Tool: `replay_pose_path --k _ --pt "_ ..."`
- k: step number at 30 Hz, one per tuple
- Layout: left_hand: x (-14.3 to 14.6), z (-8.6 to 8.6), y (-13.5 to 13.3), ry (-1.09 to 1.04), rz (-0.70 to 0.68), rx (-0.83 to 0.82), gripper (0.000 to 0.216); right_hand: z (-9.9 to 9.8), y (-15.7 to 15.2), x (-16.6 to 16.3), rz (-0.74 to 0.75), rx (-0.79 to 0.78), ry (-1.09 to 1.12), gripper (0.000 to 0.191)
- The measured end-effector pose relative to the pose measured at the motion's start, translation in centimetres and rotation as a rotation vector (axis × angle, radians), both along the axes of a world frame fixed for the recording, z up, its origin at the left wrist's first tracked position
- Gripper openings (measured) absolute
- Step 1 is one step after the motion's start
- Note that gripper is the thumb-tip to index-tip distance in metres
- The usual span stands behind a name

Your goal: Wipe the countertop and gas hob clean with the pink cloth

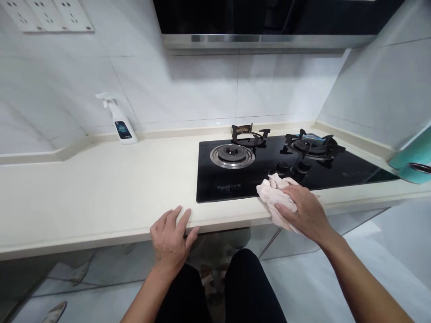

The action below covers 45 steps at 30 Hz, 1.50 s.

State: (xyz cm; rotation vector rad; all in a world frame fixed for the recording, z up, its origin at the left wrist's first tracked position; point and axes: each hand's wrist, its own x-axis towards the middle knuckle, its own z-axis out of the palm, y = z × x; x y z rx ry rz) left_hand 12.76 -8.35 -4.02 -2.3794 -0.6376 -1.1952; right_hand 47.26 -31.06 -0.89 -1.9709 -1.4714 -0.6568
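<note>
My right hand (305, 211) is closed around a crumpled pale pink cloth (274, 195), which rests at the front edge of the black glass gas stove (215, 179). Part of the cloth hangs over the counter's edge. My left hand (171, 237) lies with its fingers spread on the front edge of the cream countertop (111, 188), left of the stove. The left burner (232, 154) is bare, and its pan support (250, 134) sits tilted behind it. On the right burner the pan support (313, 146) is in place. Control knobs (282, 168) are just behind the cloth.
A white spray bottle (123, 123) stands against the tiled wall at the back left. A range hood (269, 40) juts out above the stove. At the far right is a turquoise object (412, 157). Wall sockets (47, 15) are at the upper left.
</note>
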Motion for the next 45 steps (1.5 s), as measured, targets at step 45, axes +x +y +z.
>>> replay_pose_path --k 45 --pt "0.0 -0.2 0.1 -0.01 -0.007 -0.09 0.039 -0.6 0.5 -1.6 -0.116 -0.035 0.07 0.044"
